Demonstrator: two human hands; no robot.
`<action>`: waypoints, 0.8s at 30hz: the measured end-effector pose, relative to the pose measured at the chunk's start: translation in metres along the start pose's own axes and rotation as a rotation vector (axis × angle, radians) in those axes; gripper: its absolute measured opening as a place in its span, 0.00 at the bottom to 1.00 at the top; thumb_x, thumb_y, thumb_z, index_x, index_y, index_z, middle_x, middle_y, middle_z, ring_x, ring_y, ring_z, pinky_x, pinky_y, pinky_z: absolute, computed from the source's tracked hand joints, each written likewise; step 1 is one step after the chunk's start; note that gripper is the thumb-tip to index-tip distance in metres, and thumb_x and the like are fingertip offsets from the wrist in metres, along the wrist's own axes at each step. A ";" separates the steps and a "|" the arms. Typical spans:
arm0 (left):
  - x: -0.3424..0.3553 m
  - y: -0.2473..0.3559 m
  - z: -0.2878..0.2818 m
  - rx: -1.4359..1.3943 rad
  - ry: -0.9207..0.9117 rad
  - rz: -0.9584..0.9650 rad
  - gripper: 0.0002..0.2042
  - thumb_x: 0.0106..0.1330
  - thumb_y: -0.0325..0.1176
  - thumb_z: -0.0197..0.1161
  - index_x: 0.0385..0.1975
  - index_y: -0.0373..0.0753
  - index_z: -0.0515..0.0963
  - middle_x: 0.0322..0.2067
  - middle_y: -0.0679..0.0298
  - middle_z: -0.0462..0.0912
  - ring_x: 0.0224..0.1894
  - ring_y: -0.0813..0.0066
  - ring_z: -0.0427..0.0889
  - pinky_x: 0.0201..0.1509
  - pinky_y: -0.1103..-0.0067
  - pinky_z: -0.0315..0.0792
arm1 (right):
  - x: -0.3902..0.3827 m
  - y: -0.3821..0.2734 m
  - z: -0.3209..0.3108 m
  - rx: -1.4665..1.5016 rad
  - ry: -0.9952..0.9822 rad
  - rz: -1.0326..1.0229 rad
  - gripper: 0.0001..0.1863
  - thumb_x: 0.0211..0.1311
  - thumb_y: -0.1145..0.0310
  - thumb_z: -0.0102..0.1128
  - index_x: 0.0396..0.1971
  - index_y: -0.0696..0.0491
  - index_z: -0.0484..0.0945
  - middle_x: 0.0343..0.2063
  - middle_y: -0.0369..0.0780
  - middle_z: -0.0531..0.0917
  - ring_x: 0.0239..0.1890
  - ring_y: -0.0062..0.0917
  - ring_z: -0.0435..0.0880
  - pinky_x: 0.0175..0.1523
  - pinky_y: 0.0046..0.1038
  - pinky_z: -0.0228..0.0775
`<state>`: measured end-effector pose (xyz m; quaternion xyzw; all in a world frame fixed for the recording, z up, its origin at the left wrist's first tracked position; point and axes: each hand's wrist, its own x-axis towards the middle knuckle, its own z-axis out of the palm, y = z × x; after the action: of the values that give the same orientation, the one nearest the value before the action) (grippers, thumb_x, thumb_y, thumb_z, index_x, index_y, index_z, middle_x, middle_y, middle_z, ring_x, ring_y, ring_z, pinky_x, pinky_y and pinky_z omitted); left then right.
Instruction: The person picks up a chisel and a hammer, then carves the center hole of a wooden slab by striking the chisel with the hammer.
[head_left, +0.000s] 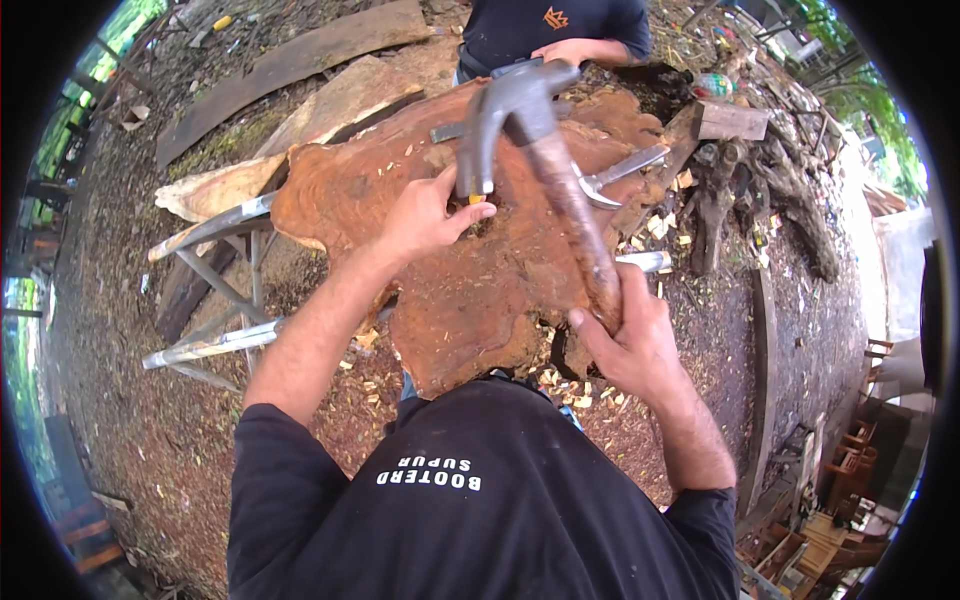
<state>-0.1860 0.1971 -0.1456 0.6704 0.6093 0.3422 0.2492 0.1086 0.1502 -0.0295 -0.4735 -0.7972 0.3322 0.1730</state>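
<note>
Gripping one hammer (568, 210) by its handle, the right hand (638, 340) is closed near the slab's near right edge, while the left hand (425, 215) clasps one yellow-marked tool (477, 199), mostly hidden, over the upper middle of one wooden slab (450, 330). Chip-strewn ground (120, 350) opens leftward; two pipes (212, 230) jut past the slab's left edge, and one co-worker (515, 35) stands at its far edge. One plastic bottle (714, 84) lies beyond, contents unclear; one curved-blade tool (630, 165) lies at the right.
</note>
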 end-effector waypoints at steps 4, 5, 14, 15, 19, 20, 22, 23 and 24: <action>-0.003 0.006 -0.001 0.006 0.017 0.032 0.25 0.62 0.59 0.67 0.38 0.39 0.80 0.27 0.50 0.83 0.33 0.49 0.85 0.37 0.61 0.76 | 0.014 0.015 0.005 -0.105 -0.093 -0.008 0.24 0.59 0.66 0.66 0.50 0.61 0.67 0.23 0.57 0.82 0.30 0.55 0.84 0.36 0.49 0.76; -0.002 0.008 -0.002 0.007 0.018 0.034 0.25 0.62 0.59 0.67 0.38 0.39 0.80 0.27 0.50 0.83 0.33 0.49 0.85 0.37 0.61 0.76 | 0.015 0.013 0.003 -0.085 -0.137 0.020 0.25 0.59 0.65 0.66 0.50 0.62 0.67 0.23 0.57 0.82 0.30 0.55 0.84 0.36 0.50 0.76; -0.010 0.017 -0.005 -0.029 0.079 0.025 0.26 0.60 0.58 0.70 0.34 0.35 0.81 0.23 0.52 0.82 0.27 0.51 0.84 0.33 0.63 0.75 | -0.004 -0.002 0.008 -0.077 0.031 -0.068 0.22 0.61 0.65 0.65 0.44 0.64 0.66 0.18 0.54 0.80 0.22 0.52 0.83 0.26 0.47 0.73; -0.011 0.000 0.001 -0.035 0.091 0.044 0.27 0.59 0.58 0.70 0.34 0.34 0.81 0.23 0.52 0.82 0.28 0.53 0.84 0.34 0.63 0.75 | -0.003 0.006 0.014 -0.075 0.032 -0.068 0.22 0.61 0.65 0.65 0.44 0.64 0.66 0.18 0.54 0.80 0.22 0.52 0.83 0.26 0.47 0.73; -0.011 -0.012 0.009 0.011 -0.008 -0.052 0.27 0.60 0.57 0.70 0.38 0.34 0.81 0.25 0.53 0.83 0.30 0.58 0.84 0.38 0.64 0.76 | 0.004 0.021 0.016 -0.218 -0.115 -0.089 0.23 0.61 0.61 0.64 0.44 0.64 0.67 0.16 0.55 0.79 0.22 0.53 0.83 0.28 0.49 0.73; -0.011 -0.012 0.008 0.014 -0.009 -0.051 0.27 0.60 0.57 0.70 0.38 0.34 0.81 0.25 0.53 0.83 0.30 0.58 0.84 0.38 0.64 0.76 | 0.004 0.016 0.011 -0.184 -0.106 -0.086 0.23 0.61 0.62 0.64 0.45 0.63 0.67 0.17 0.55 0.79 0.22 0.54 0.82 0.28 0.49 0.73; -0.012 0.006 0.001 0.036 0.077 0.016 0.27 0.60 0.56 0.71 0.42 0.34 0.80 0.27 0.54 0.83 0.31 0.59 0.83 0.39 0.65 0.75 | -0.001 0.001 0.003 -0.085 -0.051 -0.110 0.22 0.61 0.62 0.65 0.44 0.62 0.67 0.17 0.55 0.79 0.22 0.55 0.82 0.28 0.50 0.72; -0.012 0.005 0.002 0.036 0.074 0.014 0.27 0.60 0.56 0.71 0.42 0.34 0.80 0.27 0.54 0.83 0.31 0.59 0.83 0.39 0.65 0.75 | -0.002 -0.001 0.005 -0.083 -0.053 -0.107 0.22 0.61 0.62 0.65 0.44 0.62 0.67 0.17 0.55 0.79 0.22 0.55 0.82 0.28 0.50 0.72; -0.010 0.002 0.002 0.011 0.087 0.040 0.27 0.60 0.56 0.70 0.42 0.35 0.80 0.27 0.53 0.83 0.32 0.59 0.84 0.39 0.64 0.75 | -0.004 -0.003 0.007 -0.038 -0.004 -0.115 0.22 0.61 0.62 0.65 0.43 0.62 0.67 0.17 0.55 0.79 0.22 0.55 0.82 0.28 0.50 0.73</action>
<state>-0.1829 0.1870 -0.1470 0.6683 0.6079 0.3727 0.2120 0.1042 0.1435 -0.0321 -0.4293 -0.8296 0.3077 0.1812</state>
